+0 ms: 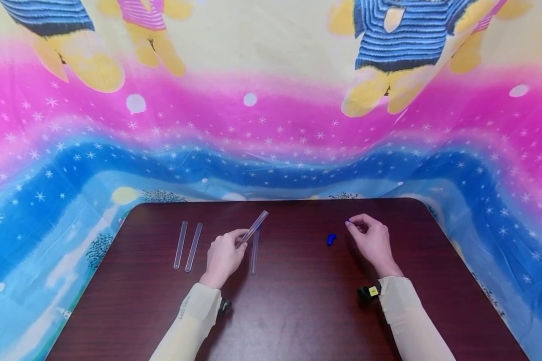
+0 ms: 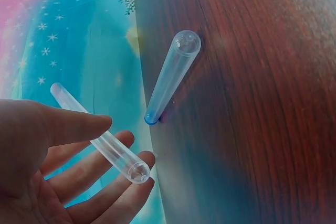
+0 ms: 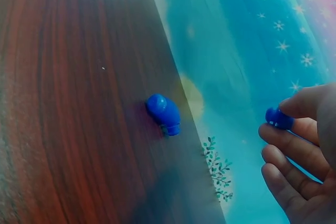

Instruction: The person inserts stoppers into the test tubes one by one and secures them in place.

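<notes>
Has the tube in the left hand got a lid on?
No, uncapped: both ends of the tube look clear in the left wrist view.

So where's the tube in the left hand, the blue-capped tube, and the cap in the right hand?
Held tube (image 2: 117, 155): left wrist view, clear side.
Blue-capped tube (image 2: 173, 78): left wrist view, middle of body.
Held cap (image 3: 278, 118): right wrist view, visible side.

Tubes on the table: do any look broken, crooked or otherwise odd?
No damage shows. One mismatch: the rightmost tube lying on the table has a blue cap at its far end, while the two tubes at far left show none. Those two lie neatly side by side.
</notes>
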`<action>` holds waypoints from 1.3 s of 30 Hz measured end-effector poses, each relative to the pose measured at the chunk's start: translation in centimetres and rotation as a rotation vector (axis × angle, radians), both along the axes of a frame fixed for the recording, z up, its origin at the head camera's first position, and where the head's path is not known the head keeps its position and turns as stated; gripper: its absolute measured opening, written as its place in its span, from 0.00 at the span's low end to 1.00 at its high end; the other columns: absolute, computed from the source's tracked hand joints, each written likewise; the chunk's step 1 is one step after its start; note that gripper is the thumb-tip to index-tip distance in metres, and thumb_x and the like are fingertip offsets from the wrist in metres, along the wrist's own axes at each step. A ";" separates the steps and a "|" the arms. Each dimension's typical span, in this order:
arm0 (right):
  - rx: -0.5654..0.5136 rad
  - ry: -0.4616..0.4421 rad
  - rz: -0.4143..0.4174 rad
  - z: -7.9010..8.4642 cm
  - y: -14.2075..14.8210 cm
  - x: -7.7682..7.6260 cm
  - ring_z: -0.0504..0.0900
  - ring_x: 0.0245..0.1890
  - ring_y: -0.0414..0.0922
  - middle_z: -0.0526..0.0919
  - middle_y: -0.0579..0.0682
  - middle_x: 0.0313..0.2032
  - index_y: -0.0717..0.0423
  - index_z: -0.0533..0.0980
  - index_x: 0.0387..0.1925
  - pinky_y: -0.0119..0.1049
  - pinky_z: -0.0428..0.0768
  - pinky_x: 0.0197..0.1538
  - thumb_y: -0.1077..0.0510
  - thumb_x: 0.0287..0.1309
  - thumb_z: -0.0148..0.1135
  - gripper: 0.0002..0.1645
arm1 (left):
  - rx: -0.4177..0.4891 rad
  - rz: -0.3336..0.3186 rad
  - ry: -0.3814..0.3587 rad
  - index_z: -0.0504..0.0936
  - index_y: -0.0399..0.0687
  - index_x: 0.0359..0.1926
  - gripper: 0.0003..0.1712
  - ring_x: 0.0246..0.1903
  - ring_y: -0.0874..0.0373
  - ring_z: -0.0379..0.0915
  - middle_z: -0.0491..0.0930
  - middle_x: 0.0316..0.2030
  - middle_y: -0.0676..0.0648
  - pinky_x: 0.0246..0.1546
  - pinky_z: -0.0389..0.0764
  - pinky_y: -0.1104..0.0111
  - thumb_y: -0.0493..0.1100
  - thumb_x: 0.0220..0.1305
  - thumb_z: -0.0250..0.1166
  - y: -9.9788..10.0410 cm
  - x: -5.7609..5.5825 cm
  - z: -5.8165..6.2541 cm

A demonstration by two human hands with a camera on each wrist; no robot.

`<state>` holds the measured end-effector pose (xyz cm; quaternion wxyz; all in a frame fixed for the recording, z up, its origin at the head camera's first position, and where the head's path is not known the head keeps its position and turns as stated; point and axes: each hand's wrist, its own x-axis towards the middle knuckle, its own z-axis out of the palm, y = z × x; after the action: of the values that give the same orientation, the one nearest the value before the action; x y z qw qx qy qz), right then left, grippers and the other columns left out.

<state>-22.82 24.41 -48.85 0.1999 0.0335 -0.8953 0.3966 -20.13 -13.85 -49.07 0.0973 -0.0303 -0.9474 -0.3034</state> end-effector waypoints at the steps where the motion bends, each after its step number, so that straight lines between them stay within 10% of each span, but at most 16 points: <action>1: 0.001 -0.001 0.007 0.0 -0.1 0.0 0.83 0.33 0.44 0.87 0.48 0.34 0.53 0.85 0.41 0.30 0.77 0.38 0.53 0.67 0.68 0.08 | -0.001 -0.001 0.000 0.87 0.59 0.56 0.20 0.32 0.50 0.85 0.88 0.38 0.54 0.24 0.77 0.59 0.40 0.64 0.71 0.0 0.0 0.0; 14: -0.022 -0.022 0.042 -0.1 -1.5 -0.2 0.84 0.37 0.46 0.88 0.49 0.37 0.53 0.85 0.41 0.45 0.80 0.43 0.54 0.67 0.68 0.08 | -0.005 -0.005 -0.007 0.87 0.61 0.55 0.19 0.33 0.51 0.84 0.88 0.38 0.55 0.24 0.77 0.59 0.41 0.64 0.71 0.5 0.0 0.1; 39: -0.107 -0.078 0.122 -0.3 -4.4 -0.3 0.85 0.38 0.42 0.87 0.46 0.40 0.51 0.84 0.44 0.42 0.82 0.45 0.53 0.67 0.68 0.08 | -0.003 -0.030 0.002 0.87 0.62 0.55 0.20 0.30 0.54 0.83 0.88 0.39 0.55 0.22 0.74 0.62 0.41 0.63 0.71 1.4 0.2 -0.4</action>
<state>-23.11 20.05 -49.12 0.1417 0.0617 -0.8762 0.4565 -19.94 -12.43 -49.51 0.0934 -0.0449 -0.9473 -0.3032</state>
